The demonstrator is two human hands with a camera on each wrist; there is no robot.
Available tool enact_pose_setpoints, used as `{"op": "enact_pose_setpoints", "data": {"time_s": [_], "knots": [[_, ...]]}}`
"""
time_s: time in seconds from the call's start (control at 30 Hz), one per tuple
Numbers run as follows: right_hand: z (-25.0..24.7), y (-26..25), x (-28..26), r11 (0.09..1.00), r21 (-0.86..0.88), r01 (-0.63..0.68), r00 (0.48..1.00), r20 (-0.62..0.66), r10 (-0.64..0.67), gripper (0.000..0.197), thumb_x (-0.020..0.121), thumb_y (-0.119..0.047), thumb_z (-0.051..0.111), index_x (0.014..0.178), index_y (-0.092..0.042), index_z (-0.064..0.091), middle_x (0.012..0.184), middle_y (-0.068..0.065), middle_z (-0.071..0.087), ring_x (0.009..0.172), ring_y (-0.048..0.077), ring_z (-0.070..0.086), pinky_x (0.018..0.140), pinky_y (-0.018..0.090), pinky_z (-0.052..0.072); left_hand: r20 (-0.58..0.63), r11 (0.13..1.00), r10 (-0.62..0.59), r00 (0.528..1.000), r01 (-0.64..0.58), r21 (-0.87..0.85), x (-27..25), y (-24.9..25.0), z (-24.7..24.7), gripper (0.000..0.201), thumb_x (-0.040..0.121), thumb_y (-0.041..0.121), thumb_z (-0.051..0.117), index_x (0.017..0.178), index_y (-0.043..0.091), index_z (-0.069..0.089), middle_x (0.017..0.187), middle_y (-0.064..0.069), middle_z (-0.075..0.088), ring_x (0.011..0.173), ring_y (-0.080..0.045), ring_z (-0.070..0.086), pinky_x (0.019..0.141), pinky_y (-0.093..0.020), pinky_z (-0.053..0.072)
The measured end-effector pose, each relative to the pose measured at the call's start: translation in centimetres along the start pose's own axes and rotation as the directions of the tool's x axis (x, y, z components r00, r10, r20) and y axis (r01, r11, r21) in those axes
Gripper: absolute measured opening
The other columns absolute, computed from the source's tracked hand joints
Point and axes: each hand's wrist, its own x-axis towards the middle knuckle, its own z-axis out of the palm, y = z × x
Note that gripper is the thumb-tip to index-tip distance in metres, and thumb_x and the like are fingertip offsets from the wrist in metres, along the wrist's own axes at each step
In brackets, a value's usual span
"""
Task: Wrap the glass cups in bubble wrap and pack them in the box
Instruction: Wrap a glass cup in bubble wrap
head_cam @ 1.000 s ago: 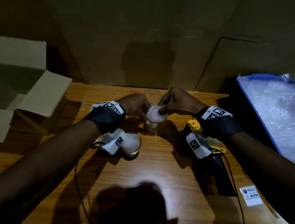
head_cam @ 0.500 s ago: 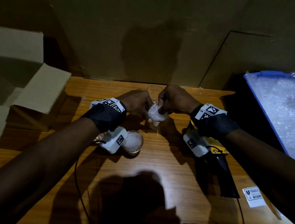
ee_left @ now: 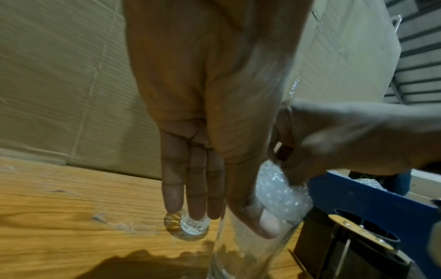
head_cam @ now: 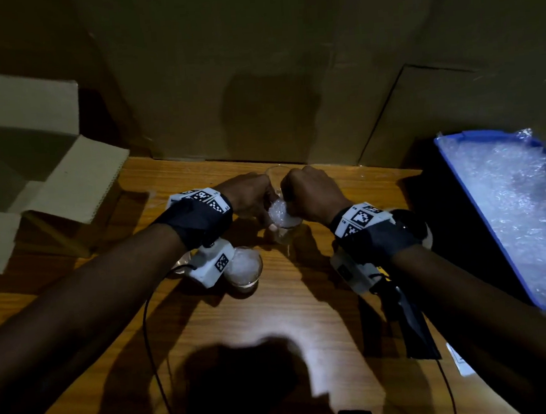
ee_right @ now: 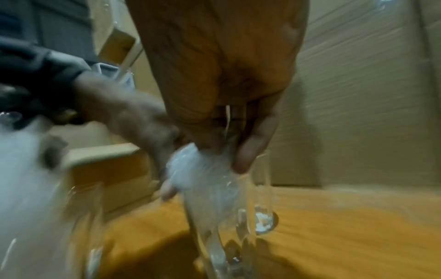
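Both hands sit a bit farther along the table (head_cam: 306, 303) than a second ago, with the bubble wrap wad (head_cam: 281, 217) pushed lower into the glass cup (head_cam: 283, 232). Left hand (head_cam: 251, 198) grips the cup: thumb on the near wall, fingers straight down the far side. Right hand (head_cam: 313, 196) pinches the wad at the cup mouth.

Around the cup: a second cup (head_cam: 244, 270) already stuffed with wrap stands just left and nearer, partly behind the left wrist camera. A third, empty glass (ee_left: 190, 225) stands just behind the held cup. Open cardboard box (head_cam: 30, 168) is well to the left; blue bin (head_cam: 484, 221) of bubble wrap well to the right.

Left wrist view shows the thumb and wad clearly, plus a dark wooden-framed object under the bin that I can't identify. Right wrist view is motion-blurred; cup outline barely readable. Head view hides both hands' fingertips behind the knuckles. A black tool (head_cam: 411, 326) lies under the right forearm, mostly hidden.
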Motion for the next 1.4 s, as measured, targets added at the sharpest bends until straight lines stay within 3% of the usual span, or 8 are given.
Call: {"op": "enact_pose_setpoints", "data": {"time_s": [0.17, 0.47, 0.63, 0.83, 0.97, 1.07, 1.27, 1.4], "knots": [[-1.2, 1.7, -1.8, 0.957, 0.212, -0.2, 0.979, 0.087, 0.185, 0.035, 0.076, -0.039, 0.083, 0.081, -0.01, 0.064, 0.077, 0.007, 0.07, 0.068, 0.026, 0.069, 0.059, 0.039, 0.056, 0.014, 0.998, 0.048, 0.999, -0.048, -0.027, -0.3, 0.1, 0.2, 0.025, 0.076, 0.024, 0.085, 0.1, 0.022, 0.079, 0.098, 0.006, 0.077, 0.097, -0.018, 0.068, 0.091, -0.046, 0.053], [0.1, 1.5, -2.0, 0.736, 0.574, -0.359, 0.933, 0.242, 0.266, 0.033, 0.083, -0.023, 0.079, 0.088, 0.008, 0.07, 0.078, 0.021, 0.074, 0.071, 0.035, 0.074, 0.068, 0.05, 0.062, 0.282, 0.911, 0.124, 0.951, 0.004, -0.413, -1.3, -0.9, -0.7, 0.027, 0.098, 0.011, 0.06, 0.123, 0.001, 0.064, 0.113, -0.013, 0.068, 0.098, -0.021, 0.062, 0.092, -0.039, 0.053], [0.6, 1.9, -1.5, 0.707, 0.609, -0.36, 0.933, 0.247, 0.262, 0.027, 0.083, -0.018, 0.079, 0.08, 0.007, 0.069, 0.077, 0.024, 0.073, 0.063, 0.03, 0.072, 0.061, 0.039, 0.062, 0.144, 0.941, 0.094, 0.985, -0.041, -0.336, -0.8, -0.8, -0.5, 0.03, 0.096, 0.024, 0.067, 0.095, -0.005, 0.067, 0.089, -0.025, 0.065, 0.081, -0.022, 0.061, 0.077, -0.04, 0.054], [1.5, 2.4, -0.8, 0.74, 0.596, -0.312, 0.95, 0.18, 0.255, 0.026, 0.079, -0.014, 0.08, 0.065, -0.008, 0.058, 0.063, 0.014, 0.066, 0.059, 0.027, 0.063, 0.06, 0.04, 0.054, 0.015, 0.988, 0.004, 1.0, -0.001, -0.156, 0.3, 1.0, -0.6, 0.037, 0.089, 0.019, 0.074, 0.056, 0.014, 0.059, 0.039, 0.012, 0.047, 0.036, -0.003, 0.041, 0.043, -0.017, 0.033], [2.2, 2.7, -0.6, 0.774, 0.573, -0.269, 0.961, 0.11, 0.252, 0.028, 0.076, -0.016, 0.082, 0.066, -0.011, 0.056, 0.055, 0.006, 0.062, 0.047, 0.018, 0.059, 0.048, 0.029, 0.044, -0.019, 0.989, -0.025, 1.0, 0.022, -0.144, 1.2, 1.0, -0.3, 0.027, 0.083, 0.019, 0.08, 0.068, 0.0, 0.069, 0.05, -0.002, 0.053, 0.038, -0.012, 0.038, 0.043, -0.019, 0.03], [2.7, 2.5, -0.7, 0.809, 0.528, -0.258, 0.962, 0.062, 0.267, 0.032, 0.074, -0.019, 0.082, 0.066, -0.013, 0.053, 0.069, 0.015, 0.066, 0.068, 0.032, 0.066, 0.06, 0.043, 0.051, -0.068, 0.991, -0.043, 0.997, 0.034, -0.127, 1.5, 0.7, 0.0, 0.031, 0.077, 0.022, 0.085, 0.073, -0.005, 0.071, 0.058, -0.01, 0.059, 0.046, -0.017, 0.044, 0.047, -0.022, 0.034], [3.6, 1.6, -1.4, 0.848, 0.471, -0.245, 0.96, -0.003, 0.279, 0.037, 0.076, -0.023, 0.08, 0.068, -0.02, 0.044, 0.067, -0.001, 0.053, 0.07, 0.027, 0.058, 0.052, 0.032, 0.032, -0.127, 0.997, -0.074, 0.989, 0.07, -0.035, 1.8, 1.7, 0.0, 0.018, 0.071, 0.012, 0.086, 0.069, 0.006, 0.068, 0.067, -0.007, 0.067, 0.058, -0.017, 0.059, 0.053, -0.027, 0.043], [3.2, 1.5, -1.5, 0.833, 0.488, -0.26, 0.959, 0.027, 0.283, 0.031, 0.075, -0.027, 0.08, 0.081, -0.012, 0.054, 0.082, 0.01, 0.065, 0.076, 0.033, 0.066, 0.064, 0.046, 0.054, -0.08, 0.994, -0.105, 0.991, 0.101, -0.053, 1.6, 1.7, -0.5, 0.012, 0.072, 0.008, 0.082, 0.078, 0.002, 0.074, 0.079, -0.015, 0.074, 0.069, -0.022, 0.065, 0.06, -0.029, 0.048]]}}
